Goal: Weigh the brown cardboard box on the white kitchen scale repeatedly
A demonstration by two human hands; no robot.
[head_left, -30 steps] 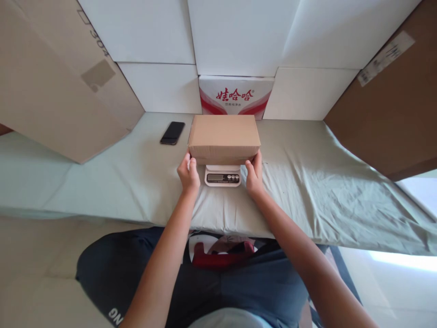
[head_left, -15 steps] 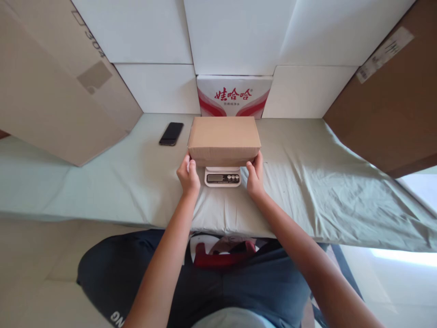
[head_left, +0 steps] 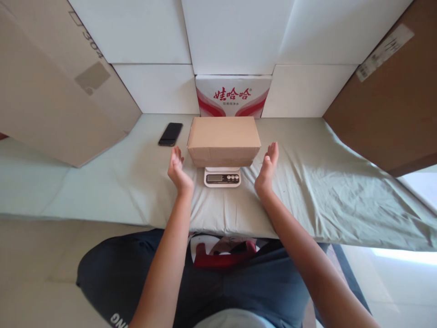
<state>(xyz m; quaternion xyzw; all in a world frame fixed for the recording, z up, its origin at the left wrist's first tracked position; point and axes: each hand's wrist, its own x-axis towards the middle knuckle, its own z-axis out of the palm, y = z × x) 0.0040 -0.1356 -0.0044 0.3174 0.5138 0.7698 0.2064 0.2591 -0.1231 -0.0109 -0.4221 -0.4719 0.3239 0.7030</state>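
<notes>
The left hand (head_left: 178, 169) and right hand (head_left: 266, 169) are wide open, palms facing each other, fingers pointing away from the person. They hold nothing. The box (head_left: 223, 141) sits between them on the scale (head_left: 222, 177), not touched. A phone (head_left: 170, 134) lies on the cloth (head_left: 307, 182), left of the box.

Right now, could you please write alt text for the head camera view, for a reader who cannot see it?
A closed brown cardboard box sits on a small white digital scale on a pale green cloth-covered table. The left hand and right hand are open beside the box, not touching it. A black phone lies to its left.
</notes>
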